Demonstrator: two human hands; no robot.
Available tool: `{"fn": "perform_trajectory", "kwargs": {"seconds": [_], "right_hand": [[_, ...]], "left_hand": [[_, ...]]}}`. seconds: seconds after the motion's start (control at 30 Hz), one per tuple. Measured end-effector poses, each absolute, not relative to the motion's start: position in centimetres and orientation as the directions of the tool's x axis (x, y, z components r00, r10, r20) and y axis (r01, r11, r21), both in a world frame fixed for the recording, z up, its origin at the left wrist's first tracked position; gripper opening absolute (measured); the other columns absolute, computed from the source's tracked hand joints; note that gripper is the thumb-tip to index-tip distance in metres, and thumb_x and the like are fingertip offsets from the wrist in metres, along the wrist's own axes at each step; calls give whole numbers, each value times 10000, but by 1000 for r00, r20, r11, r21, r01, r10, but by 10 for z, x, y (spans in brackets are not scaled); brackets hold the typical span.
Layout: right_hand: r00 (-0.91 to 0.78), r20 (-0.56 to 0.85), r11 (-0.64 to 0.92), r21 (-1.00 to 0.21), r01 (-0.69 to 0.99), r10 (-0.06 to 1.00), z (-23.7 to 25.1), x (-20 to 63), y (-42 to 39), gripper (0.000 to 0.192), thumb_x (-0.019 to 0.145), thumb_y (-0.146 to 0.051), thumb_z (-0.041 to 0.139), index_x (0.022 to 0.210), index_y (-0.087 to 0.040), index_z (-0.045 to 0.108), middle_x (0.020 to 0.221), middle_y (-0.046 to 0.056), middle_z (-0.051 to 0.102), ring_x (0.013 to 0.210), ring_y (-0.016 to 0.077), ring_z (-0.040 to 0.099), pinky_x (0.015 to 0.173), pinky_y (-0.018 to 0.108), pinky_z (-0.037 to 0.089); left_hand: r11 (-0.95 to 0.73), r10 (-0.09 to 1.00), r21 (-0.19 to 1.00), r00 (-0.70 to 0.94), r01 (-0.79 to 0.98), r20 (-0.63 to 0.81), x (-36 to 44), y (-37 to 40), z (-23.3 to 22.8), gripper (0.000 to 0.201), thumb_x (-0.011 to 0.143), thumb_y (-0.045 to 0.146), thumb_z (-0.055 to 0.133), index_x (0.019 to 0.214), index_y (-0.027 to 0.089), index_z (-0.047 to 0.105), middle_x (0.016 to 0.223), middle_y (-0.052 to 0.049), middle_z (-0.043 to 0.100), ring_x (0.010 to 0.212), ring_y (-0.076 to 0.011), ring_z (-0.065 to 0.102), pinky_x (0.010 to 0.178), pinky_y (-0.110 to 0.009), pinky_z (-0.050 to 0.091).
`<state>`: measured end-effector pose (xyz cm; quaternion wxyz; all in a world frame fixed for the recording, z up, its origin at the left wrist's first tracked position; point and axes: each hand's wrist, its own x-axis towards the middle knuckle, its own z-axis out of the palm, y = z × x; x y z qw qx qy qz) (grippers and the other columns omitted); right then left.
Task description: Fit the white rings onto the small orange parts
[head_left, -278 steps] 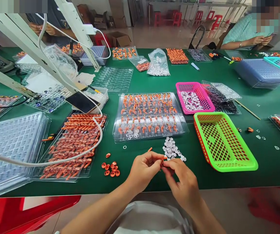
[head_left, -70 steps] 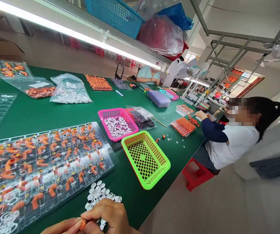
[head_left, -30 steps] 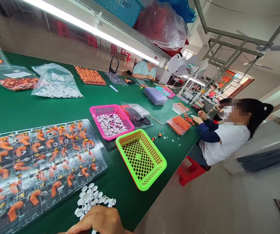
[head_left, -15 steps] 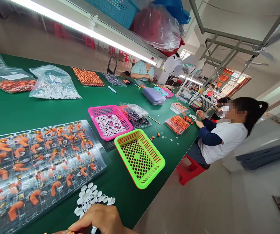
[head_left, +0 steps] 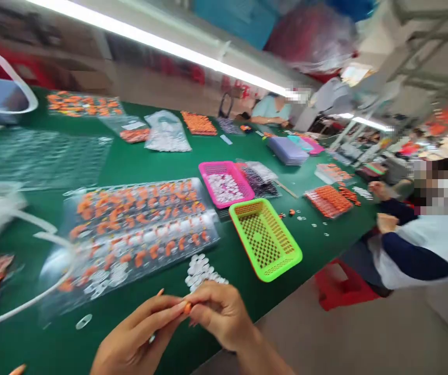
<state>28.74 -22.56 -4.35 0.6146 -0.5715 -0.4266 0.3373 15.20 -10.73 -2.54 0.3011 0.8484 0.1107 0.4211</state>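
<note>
My left hand (head_left: 138, 333) and my right hand (head_left: 219, 312) meet at the fingertips near the front edge of the green table (head_left: 141, 161). Together they pinch a small orange part (head_left: 187, 308). Just beyond my right hand lies a pile of small white round pieces (head_left: 200, 271). Behind that sits a clear plastic tray (head_left: 138, 229) filled with orange curved parts and white rings. The frame is blurred by motion.
A green basket (head_left: 265, 239) and a pink basket (head_left: 226, 183) of white pieces stand to the right of the tray. A white cable (head_left: 32, 299) loops at the left. Bags of parts (head_left: 167, 133) lie farther back. A person in a white top (head_left: 426, 245) sits at the right.
The view has swung left and down, so both my hands now show fully. They still hold the orange part together. The person at the right appears closer to the frame edge.
</note>
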Motion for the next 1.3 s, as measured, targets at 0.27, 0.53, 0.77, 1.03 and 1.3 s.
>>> {"fn": "perform_trajectory", "kwargs": {"seconds": [0.27, 0.53, 0.77, 1.03, 1.3], "right_hand": [[307, -13, 32, -990, -141, 952, -35, 283, -243, 174, 912, -277, 624, 1056, -230, 709, 923, 66, 639, 756, 153, 638, 675, 282, 548], [273, 93, 147, -972, -182, 957, -37, 273, -244, 161, 910, -199, 611, 1046, -246, 684, 895, 46, 606, 800, 169, 586, 687, 295, 524], [258, 118, 183, -952, -245, 959, -41, 271, -245, 161, 907, -185, 613, 1040, -246, 679, 885, 36, 590, 809, 164, 574, 710, 285, 497], [281, 161, 222, -954, -203, 946, -45, 272, -244, 176, 893, -163, 629, 1041, -243, 680, 895, 48, 618, 830, 177, 576, 719, 297, 487], [271, 159, 220, -953, -210, 949, -46, 272, -243, 187, 895, -156, 624, 1049, -241, 688, 893, 54, 626, 829, 185, 588, 709, 310, 498]], "left_hand": [[-661, 497, 736, 650, -145, 574, 136, -124, -21, 178, 878, 91, 604, 996, 194, 689, 860, -69, 724, 774, -139, 703, 701, -232, 586], [-622, 460, 747, 661, -237, 593, 125, -128, -17, 278, 858, 16, 589, 1065, 186, 662, 886, -73, 699, 796, -138, 685, 718, -248, 576], [-608, 435, 755, 692, -246, 576, 122, -131, -18, 308, 835, -22, 589, 1074, 157, 665, 931, -103, 679, 839, -155, 673, 738, -255, 567], [-636, 430, 743, 703, -210, 567, 120, -131, -18, 292, 846, -12, 576, 1071, 155, 658, 918, -98, 681, 841, -156, 664, 748, -258, 553], [-637, 434, 744, 703, -202, 563, 121, -130, -17, 290, 843, -15, 580, 1069, 150, 654, 905, -92, 684, 826, -150, 658, 746, -251, 547]]}}
